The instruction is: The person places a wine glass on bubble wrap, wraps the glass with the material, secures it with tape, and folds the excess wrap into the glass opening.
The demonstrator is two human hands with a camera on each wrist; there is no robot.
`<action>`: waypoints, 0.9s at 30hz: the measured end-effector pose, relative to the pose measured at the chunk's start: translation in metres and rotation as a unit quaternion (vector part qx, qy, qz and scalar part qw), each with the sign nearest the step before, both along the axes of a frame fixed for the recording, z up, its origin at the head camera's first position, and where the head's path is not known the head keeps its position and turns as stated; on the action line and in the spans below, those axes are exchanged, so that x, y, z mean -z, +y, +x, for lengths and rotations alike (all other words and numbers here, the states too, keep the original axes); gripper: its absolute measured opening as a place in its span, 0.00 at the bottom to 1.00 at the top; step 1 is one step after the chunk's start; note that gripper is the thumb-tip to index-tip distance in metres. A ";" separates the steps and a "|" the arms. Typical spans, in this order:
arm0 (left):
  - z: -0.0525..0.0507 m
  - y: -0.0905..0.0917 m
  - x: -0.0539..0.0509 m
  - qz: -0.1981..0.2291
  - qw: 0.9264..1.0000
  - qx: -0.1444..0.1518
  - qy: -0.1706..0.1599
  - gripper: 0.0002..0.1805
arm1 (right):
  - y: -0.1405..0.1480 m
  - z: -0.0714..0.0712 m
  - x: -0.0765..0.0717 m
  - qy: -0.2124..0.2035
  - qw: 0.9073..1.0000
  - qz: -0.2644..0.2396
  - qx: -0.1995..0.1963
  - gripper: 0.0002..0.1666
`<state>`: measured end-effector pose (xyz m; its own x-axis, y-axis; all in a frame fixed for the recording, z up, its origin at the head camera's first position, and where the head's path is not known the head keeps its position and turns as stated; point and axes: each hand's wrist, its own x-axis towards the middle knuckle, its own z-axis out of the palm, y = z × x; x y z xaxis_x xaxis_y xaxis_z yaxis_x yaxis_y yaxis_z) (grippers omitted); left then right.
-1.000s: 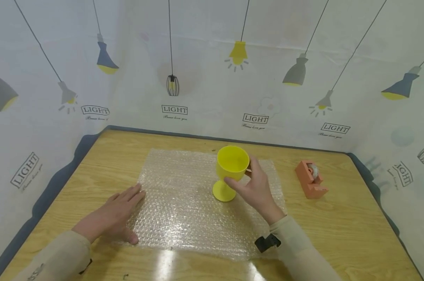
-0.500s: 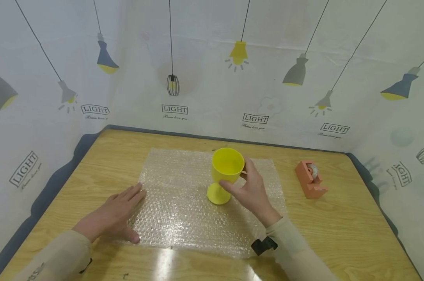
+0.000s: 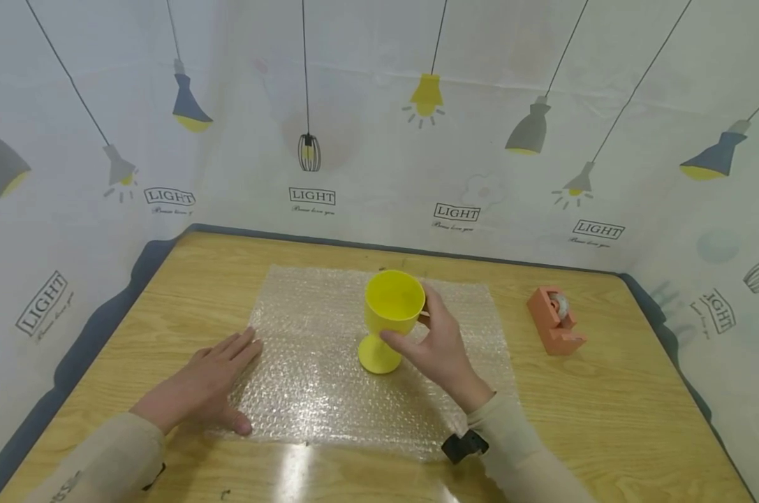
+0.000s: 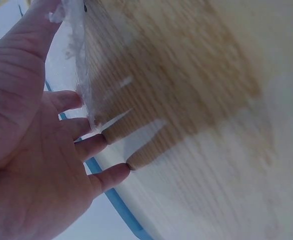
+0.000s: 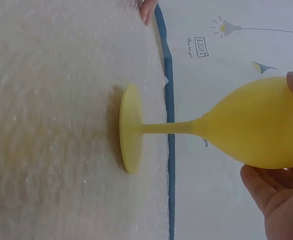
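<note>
A yellow goblet is upright over the sheet of bubble wrap on the table. My right hand grips its bowl from the right side, thumb in front and fingers behind. In the right wrist view the goblet's round foot is close above or on the wrap; I cannot tell whether it touches. My left hand rests at the left edge of the bubble wrap with straight, spread fingers. The left wrist view shows the fingers by the wrap's edge, fingertips on the wood.
An orange tape dispenser with a roll of tape stands to the right of the wrap on the wooden table. A white curtain printed with lamps encloses the back and sides of the table.
My right hand has moved the goblet left and a little nearer to me over the bubble wrap. My left hand has hardly moved.
</note>
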<state>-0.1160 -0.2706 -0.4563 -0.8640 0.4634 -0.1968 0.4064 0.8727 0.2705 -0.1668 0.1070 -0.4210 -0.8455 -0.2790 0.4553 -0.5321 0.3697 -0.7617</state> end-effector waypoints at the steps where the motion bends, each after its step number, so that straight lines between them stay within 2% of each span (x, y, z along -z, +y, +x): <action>1: 0.000 0.000 0.000 0.000 1.000 0.000 0.000 0.78 | -0.001 0.001 0.000 -0.001 1.000 0.001 0.000 0.49; 16: -0.001 -0.001 0.001 -0.001 1.000 0.001 0.001 0.79 | -0.018 0.008 0.001 -0.004 1.000 -0.014 -0.026 0.49; 22: -0.002 0.001 -0.004 -0.010 1.000 -0.001 -0.017 0.78 | -0.023 0.012 0.001 -0.002 0.999 -0.010 -0.037 0.49; 27: 0.000 0.001 -0.007 -0.011 1.000 0.000 -0.013 0.77 | -0.025 0.013 -0.001 -0.009 0.999 -0.007 -0.047 0.49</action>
<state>-0.1159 -0.2698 -0.4491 -0.8583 0.4590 -0.2294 0.3995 0.8784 0.2624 -0.1535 0.0819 -0.4197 -0.8240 -0.3508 0.4449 -0.5502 0.3081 -0.7761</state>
